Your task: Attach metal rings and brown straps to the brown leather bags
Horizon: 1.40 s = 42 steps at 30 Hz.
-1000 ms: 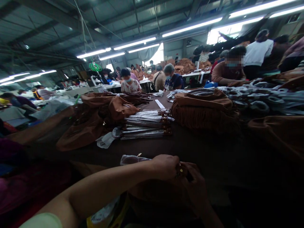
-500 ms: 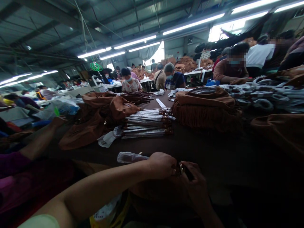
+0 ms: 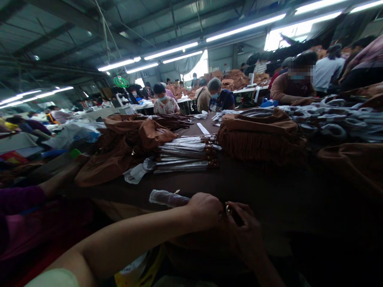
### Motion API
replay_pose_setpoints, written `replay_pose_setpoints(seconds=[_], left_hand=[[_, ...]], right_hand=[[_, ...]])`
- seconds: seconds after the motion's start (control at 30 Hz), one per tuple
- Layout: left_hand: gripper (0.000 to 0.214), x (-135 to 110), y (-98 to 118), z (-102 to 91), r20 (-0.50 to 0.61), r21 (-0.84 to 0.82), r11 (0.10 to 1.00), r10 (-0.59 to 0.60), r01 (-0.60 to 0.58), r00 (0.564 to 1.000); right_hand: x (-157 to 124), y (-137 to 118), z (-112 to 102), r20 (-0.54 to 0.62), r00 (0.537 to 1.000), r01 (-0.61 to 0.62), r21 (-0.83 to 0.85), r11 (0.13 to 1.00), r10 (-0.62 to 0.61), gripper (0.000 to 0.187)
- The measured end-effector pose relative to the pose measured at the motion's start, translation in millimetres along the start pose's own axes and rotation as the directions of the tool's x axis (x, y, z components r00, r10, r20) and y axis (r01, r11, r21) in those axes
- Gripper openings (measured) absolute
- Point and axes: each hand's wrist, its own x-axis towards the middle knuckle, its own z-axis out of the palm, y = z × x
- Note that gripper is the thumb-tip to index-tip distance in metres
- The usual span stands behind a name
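My left hand (image 3: 206,210) is closed at the near edge of the table, its fingers curled and partly hidden. A strap wrapped in white film (image 3: 169,198) runs out from behind that hand to the left, with a small gold metal piece beside it. Just to the right, my right hand (image 3: 245,225) pinches a shiny metal ring (image 3: 229,210), close to the left fingertips. Below both hands hangs brown fabric (image 3: 194,247), apparently a bag, mostly lost in shadow.
Ahead lies a pile of film-wrapped straps (image 3: 185,155) with metal ends. Brown bags (image 3: 119,157) are heaped to its left, and a stack of fringed brown bags (image 3: 260,135) stands to its right. A co-worker's arm (image 3: 60,179) reaches in from the left. Wrapped handles (image 3: 332,115) lie far right.
My hands stay almost in place, the left one shifting very slightly. At the left, the co-worker's arm has lowered and moved a little to the right.
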Motion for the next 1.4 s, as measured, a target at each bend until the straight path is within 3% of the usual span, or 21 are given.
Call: replay_pose_setpoints(seconds=[0.47,0.7,0.8,0.9,0.97,1.07,1.13,1.2,1.27,1.33,1.4], left_hand=[[0.022,0,-2,-3.8,0.002,0.028,1.000,-0.006,0.006,1.000],[0.023,0,-1,-2.8,0.041,0.043,0.999,-0.013,0.011,0.999],[0.024,3,-3,1.9,0.033,-0.018,0.999,-0.044,0.044,0.999],[0.020,6,-9,9.2,-0.004,-0.211,0.974,-0.079,0.076,0.997],[0.018,7,-13,15.0,0.038,-0.440,0.887,-0.136,0.138,0.990],[0.018,11,-17,22.1,0.182,-0.757,0.599,-0.189,0.260,0.965],[0.020,13,-17,25.0,0.239,-0.846,0.438,-0.199,0.305,0.950],[0.022,13,-17,27.6,0.254,-0.864,0.386,-0.218,0.322,0.942],[0.021,11,-15,31.4,0.179,-0.840,0.469,-0.237,0.273,0.955],[0.019,6,-13,36.8,-0.039,-0.724,0.679,-0.215,0.121,0.976],[0.019,1,-10,42.4,-0.248,-0.487,0.873,-0.110,-0.026,0.963]], right_hand=[[-3,7,-4,0.095,0.962,0.270,-0.189,0.944,-0.256,0.029],[-2,5,-7,0.143,0.948,0.309,-0.191,0.932,-0.285,0.030],[-1,5,-7,0.131,0.950,0.304,-0.197,0.932,-0.283,0.029],[-1,8,-9,0.126,0.944,0.327,-0.209,0.922,-0.306,0.030],[1,10,-11,0.137,0.939,0.339,-0.212,0.917,-0.315,0.030],[3,11,-14,0.170,0.940,0.327,-0.199,0.924,-0.296,0.030],[5,10,-16,0.190,0.940,0.318,-0.183,0.930,-0.284,0.030],[6,9,-17,0.197,0.942,0.307,-0.184,0.934,-0.271,0.030],[7,9,-17,0.191,0.946,0.299,-0.199,0.933,-0.262,0.029],[7,9,-17,0.183,0.944,0.309,-0.210,0.928,-0.273,0.029],[6,9,-17,0.177,0.941,0.324,-0.212,0.922,-0.290,0.029]])
